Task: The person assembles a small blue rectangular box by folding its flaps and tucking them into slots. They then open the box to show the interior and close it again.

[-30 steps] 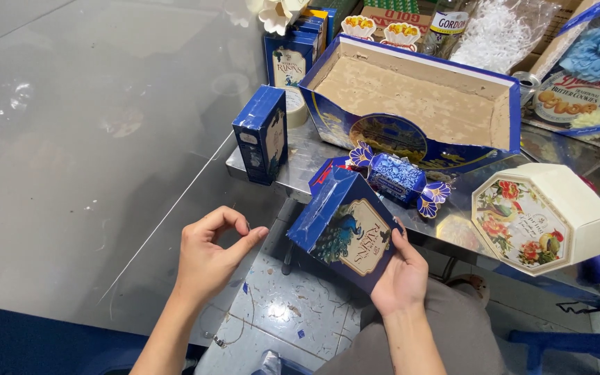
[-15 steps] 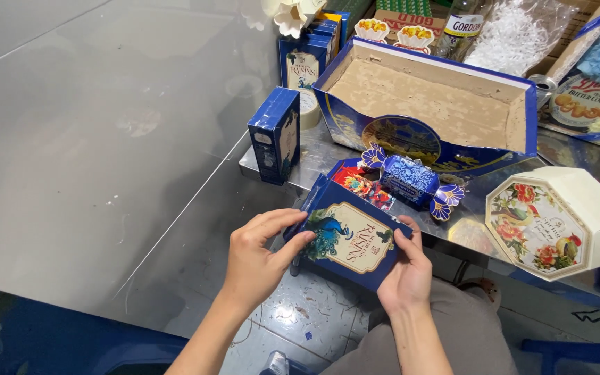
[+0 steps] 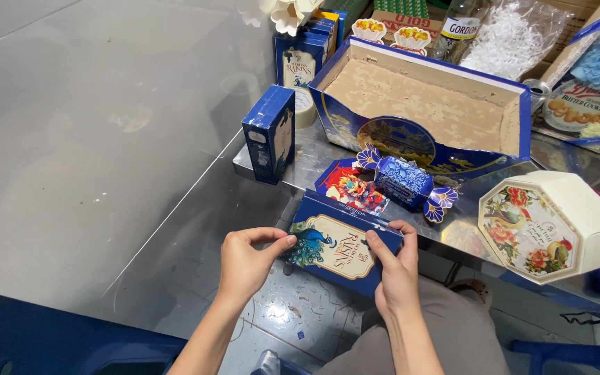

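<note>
Right now both hands are closed on a flat, dark blue cardboard box with a gold-framed peacock label [image 3: 338, 253], held face up just off the near edge of the shiny steel tabletop [image 3: 314, 156], above the person's lap and the speckled floor. The left hand [image 3: 244, 260] pinches the box's left end, thumb on top and fingers curled under. The right hand [image 3: 394, 271] clamps the right end, with the thumb pressed on the upper right corner of the label. The box tilts slightly, its far edge higher.

Judging by the grip, the step in hand is squaring up or closing this box, with the thumbs working at its ends. I cannot tell whether an end flap is open. Nothing supports the box from below, so any further move calls for a firm hold at one end while the other hand works.

Just beyond the box, on the tabletop, lie a flat red and blue patterned packet [image 3: 352, 189] and, touching it on the right, a blue candy-shaped carton with fanned ends [image 3: 403, 182]. Farther back stands a large open blue carton with a bare brown cardboard inside [image 3: 418, 104]. To the left, a small upright blue box [image 3: 270, 142] stands at the tabletop's corner, near a roll of pale tape [image 3: 305, 107]. On the right sits a cream octagonal box with a flower-and-fruit lid [image 3: 550, 226], tipped on its side.
</note>
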